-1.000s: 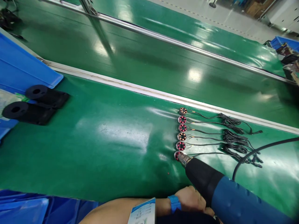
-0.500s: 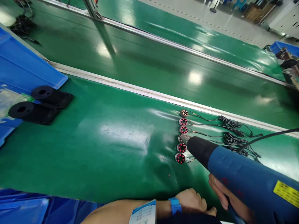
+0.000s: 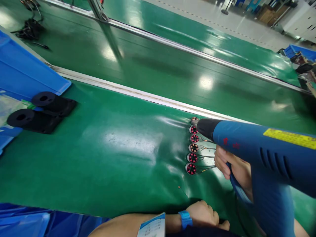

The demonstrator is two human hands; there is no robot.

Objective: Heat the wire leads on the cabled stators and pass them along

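My right hand [image 3: 234, 164] is wrapped around the handle of a blue heat gun [image 3: 247, 135] with a black nose. The metal nozzle points left and sits over the farthest of several small motor stators [image 3: 194, 148], partly covering it. These round parts stand in a column, some with red segments and some copper-coloured, each with thin wires leading right. The gun hides most of their black cables. My left hand [image 3: 203, 213], below a blue wristband [image 3: 185, 219], rests closed near the front edge of the table, apart from the stators; nothing shows in it.
Two black cylindrical fixtures [image 3: 46, 102] stand at the left beside a blue bin [image 3: 29, 62]. More blue bins [image 3: 24, 223] lie below the front edge. A pale rail [image 3: 123, 90] runs behind the stators across the green mat [image 3: 98, 171]. Black cables [image 3: 31, 29] lie far left.
My right hand has moved the heat gun away from me, its nozzle going from a middle stator to the farthest one. The gun now lies more level. My left hand has stayed put.
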